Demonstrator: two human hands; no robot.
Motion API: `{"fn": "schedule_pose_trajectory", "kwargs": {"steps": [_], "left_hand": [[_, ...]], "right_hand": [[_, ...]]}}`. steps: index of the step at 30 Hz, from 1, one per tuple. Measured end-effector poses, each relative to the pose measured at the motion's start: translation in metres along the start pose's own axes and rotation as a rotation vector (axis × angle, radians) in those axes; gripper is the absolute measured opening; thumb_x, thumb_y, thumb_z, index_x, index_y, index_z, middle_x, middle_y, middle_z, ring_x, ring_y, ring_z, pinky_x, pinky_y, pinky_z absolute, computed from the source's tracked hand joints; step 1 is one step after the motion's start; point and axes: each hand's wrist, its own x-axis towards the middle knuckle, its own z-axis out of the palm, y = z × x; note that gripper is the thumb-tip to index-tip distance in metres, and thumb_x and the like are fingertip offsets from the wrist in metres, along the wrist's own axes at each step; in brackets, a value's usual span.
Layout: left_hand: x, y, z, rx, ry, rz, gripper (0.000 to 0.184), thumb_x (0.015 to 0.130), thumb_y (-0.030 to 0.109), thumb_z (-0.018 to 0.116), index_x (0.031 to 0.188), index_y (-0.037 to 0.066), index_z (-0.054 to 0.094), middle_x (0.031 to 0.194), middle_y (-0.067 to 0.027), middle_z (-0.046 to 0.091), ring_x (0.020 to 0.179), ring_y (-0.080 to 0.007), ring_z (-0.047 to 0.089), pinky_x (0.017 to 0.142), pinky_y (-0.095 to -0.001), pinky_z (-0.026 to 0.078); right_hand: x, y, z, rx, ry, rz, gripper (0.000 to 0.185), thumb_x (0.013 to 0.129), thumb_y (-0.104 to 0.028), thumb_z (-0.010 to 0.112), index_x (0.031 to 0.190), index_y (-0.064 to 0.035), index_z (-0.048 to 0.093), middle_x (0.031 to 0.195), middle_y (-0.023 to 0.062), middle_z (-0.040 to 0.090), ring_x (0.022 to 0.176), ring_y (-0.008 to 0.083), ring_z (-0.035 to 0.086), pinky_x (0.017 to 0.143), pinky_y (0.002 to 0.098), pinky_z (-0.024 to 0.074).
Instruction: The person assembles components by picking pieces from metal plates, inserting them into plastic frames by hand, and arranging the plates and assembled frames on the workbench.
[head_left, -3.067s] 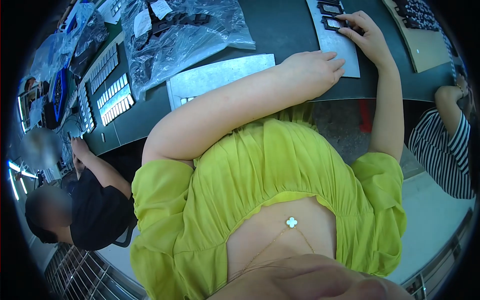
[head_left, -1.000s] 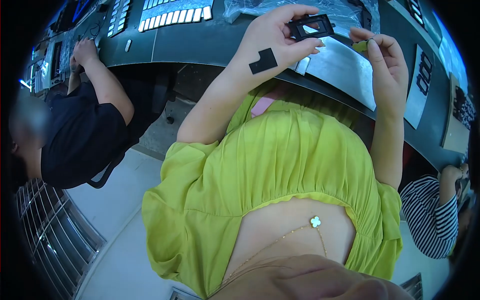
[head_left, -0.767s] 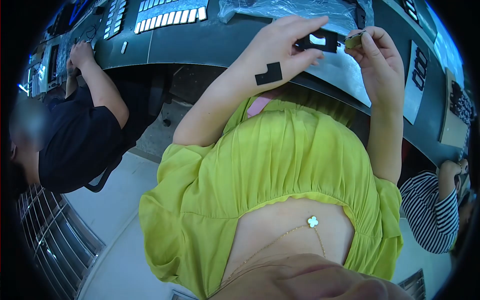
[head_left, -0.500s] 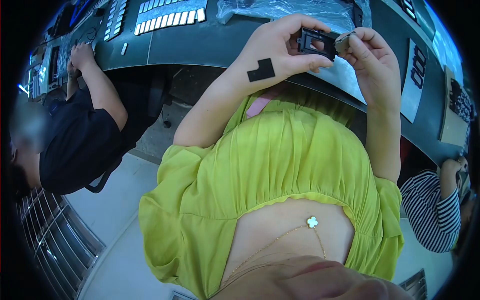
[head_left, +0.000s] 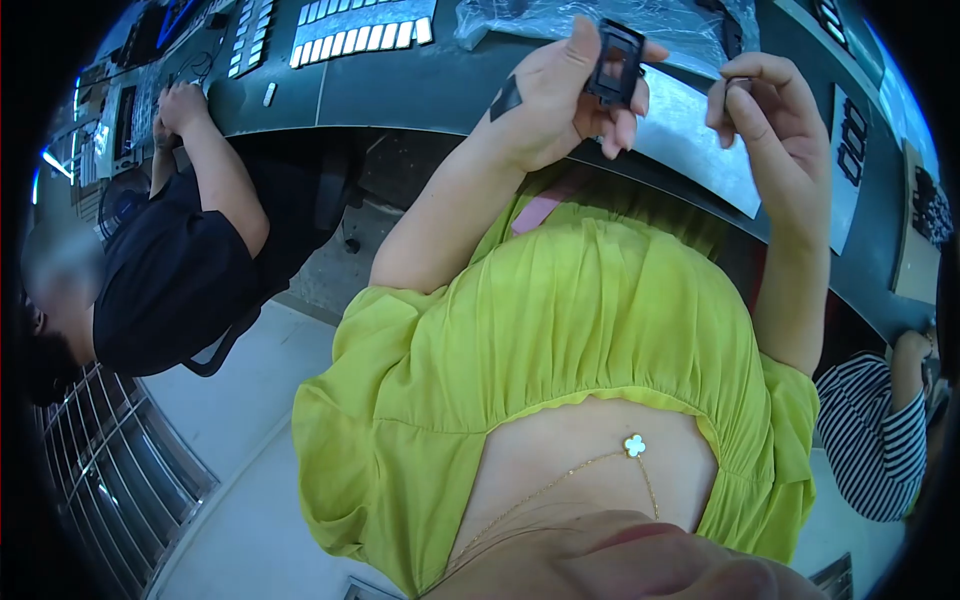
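Observation:
My left hand [head_left: 560, 95] holds a small black rectangular plastic frame [head_left: 616, 65] with an opening in it, tipped upright above the table edge. To the right and apart from it, my right hand [head_left: 775, 125] pinches a small thin piece [head_left: 738, 84] between thumb and fingertips; the fingers hide most of it. Under and between the hands, a pale flat sheet [head_left: 690, 140] lies on the table. A clear plastic bag [head_left: 560, 20] is spread just beyond my left hand.
The dark green table [head_left: 420, 85] carries rows of small white-topped pieces [head_left: 365, 38] at the left. On the right, black frames [head_left: 851, 145] lie on a pale board, near a cardboard tray [head_left: 915, 265] of dark parts. Co-workers sit left [head_left: 185, 270] and right [head_left: 880, 430].
My hands have moved apart. The left has turned the black frame from lying sideways to upright; the right has drawn the small piece away from it, to the right.

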Motion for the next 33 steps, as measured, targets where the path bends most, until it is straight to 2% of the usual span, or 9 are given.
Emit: {"fn": "schedule_pose_trajectory", "kwargs": {"steps": [2,4,5,6,8,9,18,28,33], "left_hand": [[-0.002,0.004,0.008,0.051,0.068,-0.055,0.066,0.09,0.057,0.028,0.108,-0.002,0.052,0.078,-0.0108,0.059,0.058,-0.0148,0.058,0.047,-0.023,0.047],[-0.003,0.003,0.009,0.041,0.098,-0.192,0.061,0.091,0.055,0.031,0.101,-0.001,0.053,0.075,-0.0111,0.059,0.054,-0.0135,0.056,0.044,-0.0228,0.044],[-0.003,-0.001,0.009,0.053,0.094,-0.215,0.056,0.092,0.053,0.033,0.096,0.0,0.051,0.072,-0.0115,0.059,0.05,-0.0137,0.054,0.041,-0.023,0.042],[-0.003,-0.001,0.01,0.049,0.096,-0.216,0.056,0.092,0.053,0.033,0.096,0.0,0.051,0.072,-0.0115,0.059,0.05,-0.0137,0.054,0.041,-0.023,0.042],[-0.003,0.001,0.014,0.044,0.108,-0.294,0.052,0.092,0.051,0.035,0.097,0.001,0.049,0.071,-0.012,0.059,0.048,-0.0137,0.053,0.039,-0.0227,0.041],[-0.003,0.002,0.016,0.054,0.113,-0.317,0.05,0.093,0.05,0.035,0.101,0.002,0.047,0.071,-0.0121,0.059,0.048,-0.0132,0.052,0.04,-0.0223,0.041],[-0.006,0.004,0.024,0.116,0.101,-0.272,0.046,0.094,0.047,0.034,0.102,0.004,0.047,0.071,-0.0117,0.058,0.048,-0.0115,0.052,0.041,-0.0208,0.04],[-0.006,0.006,0.027,0.119,0.1,-0.204,0.041,0.095,0.042,0.033,0.103,0.003,0.047,0.07,-0.011,0.058,0.046,-0.011,0.051,0.039,-0.0201,0.038],[-0.009,0.007,0.032,0.138,0.16,-0.203,0.04,0.096,0.04,0.034,0.105,0.003,0.047,0.07,-0.0109,0.058,0.046,-0.0105,0.05,0.039,-0.0195,0.038]], "right_hand": [[0.004,-0.009,0.004,-0.116,0.011,-0.012,0.02,0.089,-0.002,0.046,0.108,-0.0015,0.054,0.08,0.0051,0.053,0.069,0.0104,0.049,0.061,0.0225,0.0385],[0.015,-0.022,0.0,-0.502,-0.273,-0.177,0.023,0.087,0.001,0.047,0.109,-0.0019,0.056,0.079,0.0051,0.053,0.069,0.0095,0.049,0.061,0.022,0.0393],[0.018,-0.03,0.004,-0.584,-0.295,-0.166,0.024,0.085,0.001,0.051,0.108,-0.002,0.055,0.078,0.0051,0.055,0.07,0.0089,0.051,0.061,0.0209,0.0409],[0.016,-0.033,0.009,-0.583,-0.298,-0.163,0.024,0.085,0.001,0.051,0.108,-0.002,0.055,0.078,0.0051,0.055,0.07,0.0089,0.051,0.061,0.0209,0.0409],[0.013,-0.036,0.015,-0.426,-0.146,0.154,0.019,0.084,0.0,0.056,0.103,-0.0013,0.054,0.078,0.0047,0.057,0.071,0.009,0.053,0.062,0.021,0.0431],[0.014,-0.033,0.014,-0.425,-0.123,0.174,0.016,0.082,-0.001,0.06,0.097,-0.0007,0.053,0.078,0.0045,0.059,0.07,0.0089,0.055,0.061,0.0215,0.0447],[0.024,-0.024,0.016,-0.509,-0.28,0.074,0.012,0.083,-0.002,0.059,0.092,0.0003,0.052,0.077,0.0038,0.058,0.067,0.0096,0.053,0.063,0.022,0.0439],[0.02,-0.016,0.023,-0.457,-0.21,0.074,0.013,0.085,-0.003,0.057,0.095,-0.0006,0.05,0.077,0.0036,0.056,0.066,0.0092,0.051,0.063,0.0214,0.043],[0.017,-0.017,0.024,-0.541,-0.175,0.102,0.02,0.084,-0.004,0.058,0.1,-0.0031,0.047,0.066,0.0027,0.049,0.059,0.0081,0.046,0.056,0.0209,0.0363]]}}
